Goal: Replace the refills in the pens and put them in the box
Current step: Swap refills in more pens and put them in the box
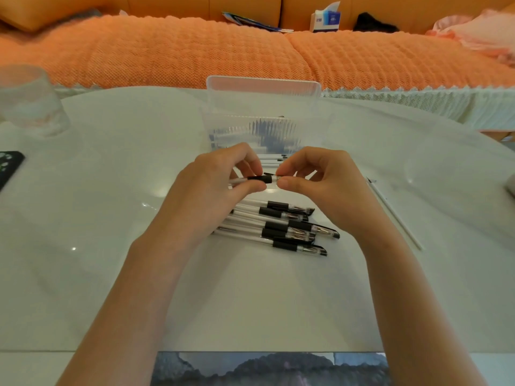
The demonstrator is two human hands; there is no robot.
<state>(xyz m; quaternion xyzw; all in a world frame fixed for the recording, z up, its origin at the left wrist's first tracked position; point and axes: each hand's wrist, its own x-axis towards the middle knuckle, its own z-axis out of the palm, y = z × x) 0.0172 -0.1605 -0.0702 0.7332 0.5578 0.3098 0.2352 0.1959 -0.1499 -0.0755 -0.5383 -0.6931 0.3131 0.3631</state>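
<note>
The left hand pinches a pen at its black grip between thumb and curled fingers, and the right hand pinches the pen's clear tip end, so the two hands nearly meet above the desk. Most of the barrel is hidden behind the left hand, with only a short white stretch showing at its left; whether the tip piece is screwed on or loose cannot be told. Just near of the hands lies a heap of pens, tips to the right, their left ends covered by the left wrist. Just far of the hands stands the clear box with its lid raised; dark shapes show through the ribbed wall, too blurred to name. A few white sticks between the box and the hands are mostly hidden. A thin white refill lies apart on the right. The desk is white and glossy; a picture at its near edge is cut off. A blurred glass and a black object, cut by the frame, are at the left. Beyond is an orange sofa with a tissue pack.
</note>
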